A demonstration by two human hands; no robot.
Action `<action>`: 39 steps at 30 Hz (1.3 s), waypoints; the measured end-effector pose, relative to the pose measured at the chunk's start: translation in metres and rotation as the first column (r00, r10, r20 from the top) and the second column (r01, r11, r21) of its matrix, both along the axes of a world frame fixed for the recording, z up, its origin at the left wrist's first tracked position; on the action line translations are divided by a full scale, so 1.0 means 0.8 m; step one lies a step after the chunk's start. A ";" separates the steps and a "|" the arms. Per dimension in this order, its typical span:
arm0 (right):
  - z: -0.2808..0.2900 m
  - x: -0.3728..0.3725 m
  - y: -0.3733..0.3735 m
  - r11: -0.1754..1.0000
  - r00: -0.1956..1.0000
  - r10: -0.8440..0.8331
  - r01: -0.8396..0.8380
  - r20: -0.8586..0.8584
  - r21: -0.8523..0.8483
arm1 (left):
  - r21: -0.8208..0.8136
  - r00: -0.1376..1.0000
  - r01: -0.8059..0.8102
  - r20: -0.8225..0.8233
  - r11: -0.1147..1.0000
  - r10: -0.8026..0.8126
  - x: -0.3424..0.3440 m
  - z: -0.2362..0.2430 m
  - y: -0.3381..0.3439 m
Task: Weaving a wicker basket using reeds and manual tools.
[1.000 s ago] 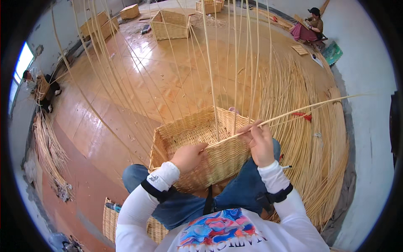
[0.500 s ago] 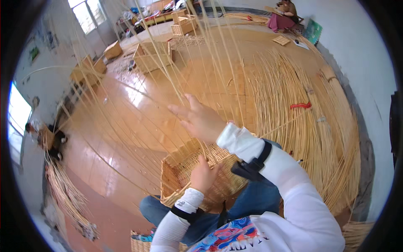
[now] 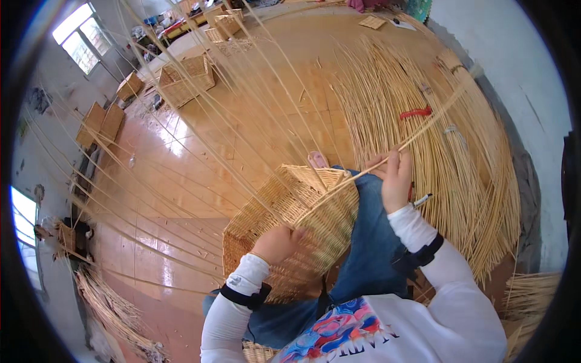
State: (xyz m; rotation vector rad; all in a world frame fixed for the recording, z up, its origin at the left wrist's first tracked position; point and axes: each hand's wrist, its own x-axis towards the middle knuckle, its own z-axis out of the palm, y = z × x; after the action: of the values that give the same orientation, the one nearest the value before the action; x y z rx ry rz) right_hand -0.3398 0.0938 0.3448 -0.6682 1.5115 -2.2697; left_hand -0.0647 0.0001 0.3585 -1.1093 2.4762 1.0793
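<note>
In the middle of the frame, a pale tan, straight-sided basket of woven wicker [image 3: 330,233] sat tilted over the wearer's blue denim trousers [image 3: 370,260]. Long, thin, straw-coloured stakes [image 3: 318,179] rose from it and fanned toward the upper left. The two hands were apart. The bare right hand [image 3: 396,180], right of centre below a white sleeve with a black wrist strap [image 3: 428,251], had its fingers closed around a long, slender, pale wicker rod [image 3: 433,117], which ran from the basket's near rim toward the upper right. The bare left hand [image 3: 277,244] lay against that same rim, left of centre, fingers bent; blur made it impossible to tell whether they gripped anything. A pink slipper [image 3: 317,160] showed just beyond the basket's far corner. A broad heap of loose, straw-coloured rods [image 3: 387,103] filled the right of the frame, with a red tie [image 3: 415,113] across it. An open, box-shaped wicker basket [image 3: 192,88] stood on the shiny, orange-brown floor [image 3: 242,154] in the upper left.
</note>
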 end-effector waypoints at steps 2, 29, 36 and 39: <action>-0.002 -0.017 0.033 0.938 0.985 0.122 -0.154 0.118 0.311 | 0.012 1.000 0.024 0.017 1.000 -0.024 0.000 -0.001 -0.003; 0.152 0.114 -0.185 0.923 0.103 0.322 -0.257 -0.941 0.287 | -0.167 0.832 -0.482 -0.395 0.860 0.389 -0.058 -0.025 0.034; 0.143 0.042 -0.198 0.984 0.665 0.144 -0.171 -0.733 0.037 | -0.301 0.973 -0.228 -0.054 0.926 0.222 -0.071 -0.020 0.015; 0.073 -0.032 -0.104 0.988 0.931 0.143 -0.114 -0.336 0.104 | -0.228 0.998 -0.056 -0.026 0.972 0.051 -0.072 -0.016 -0.009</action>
State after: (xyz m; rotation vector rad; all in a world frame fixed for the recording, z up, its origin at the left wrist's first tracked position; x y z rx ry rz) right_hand -0.3653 0.0106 0.4035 -1.1510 1.6466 -2.0563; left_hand -0.1225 -0.0070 0.3453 -1.2398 2.6533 0.8368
